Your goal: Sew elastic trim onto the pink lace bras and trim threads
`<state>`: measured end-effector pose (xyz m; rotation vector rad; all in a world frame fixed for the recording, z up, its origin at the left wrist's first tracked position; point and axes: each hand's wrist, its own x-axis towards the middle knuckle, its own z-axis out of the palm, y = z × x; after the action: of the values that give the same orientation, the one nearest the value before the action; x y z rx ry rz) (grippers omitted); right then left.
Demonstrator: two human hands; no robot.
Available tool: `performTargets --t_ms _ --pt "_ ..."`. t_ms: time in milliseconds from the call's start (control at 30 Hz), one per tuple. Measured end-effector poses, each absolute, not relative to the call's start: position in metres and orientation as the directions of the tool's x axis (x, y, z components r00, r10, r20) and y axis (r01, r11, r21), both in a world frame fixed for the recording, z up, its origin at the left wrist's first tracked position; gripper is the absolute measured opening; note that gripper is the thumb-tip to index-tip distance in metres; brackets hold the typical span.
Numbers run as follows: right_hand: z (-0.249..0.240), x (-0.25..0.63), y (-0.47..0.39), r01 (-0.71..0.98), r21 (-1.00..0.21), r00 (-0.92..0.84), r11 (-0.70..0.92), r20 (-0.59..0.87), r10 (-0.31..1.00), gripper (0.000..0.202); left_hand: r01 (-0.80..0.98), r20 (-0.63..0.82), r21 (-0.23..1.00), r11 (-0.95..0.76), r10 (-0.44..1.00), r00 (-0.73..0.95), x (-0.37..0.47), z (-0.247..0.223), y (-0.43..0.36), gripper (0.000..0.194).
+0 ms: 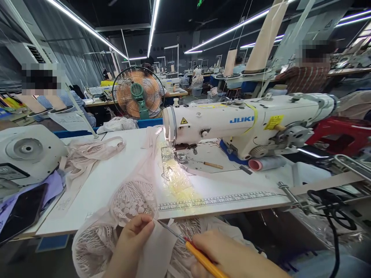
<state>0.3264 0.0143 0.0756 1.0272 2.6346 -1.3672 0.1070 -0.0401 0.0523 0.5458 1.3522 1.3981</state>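
Observation:
My left hand [131, 241] is closed, its thumb and finger pinching the edge of a pale pink lace bra [131, 197] at the front of the table. My right hand [223, 251] is wrapped around an orange-handled tool with a thin metal shaft [204, 260]. The tool's tip reaches the fabric beside my left fingertips; its exact kind is unclear. More pale lace fabric hangs over the table's front edge below both hands. Part of the bra stretches back across the tabletop toward the needle area of a white sewing machine [203, 123].
A printed ruler [217, 200] runs along the table's front edge. A wooden-handled tool [213, 165] and a thread cone [266, 163] lie by the machine. Left are a phone [23, 208] and other pale garments [87, 150]. A fan [138, 92] stands behind; people sit farther off.

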Motion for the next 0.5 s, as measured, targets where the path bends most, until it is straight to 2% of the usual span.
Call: performTargets --t_ms 133,500 --pt "0.074 0.319 0.017 0.504 -0.738 -0.809 0.449 -0.222 0.544 0.032 -0.364 -0.339 0.906 0.215 0.884 -0.321 0.105 0.05 -0.04 0.038" --pt "0.086 0.308 0.017 0.574 -0.714 -0.769 0.401 -0.302 0.563 0.031 -0.344 -0.36 0.908 0.241 0.869 -0.341 0.105 0.053 -0.04 0.039"
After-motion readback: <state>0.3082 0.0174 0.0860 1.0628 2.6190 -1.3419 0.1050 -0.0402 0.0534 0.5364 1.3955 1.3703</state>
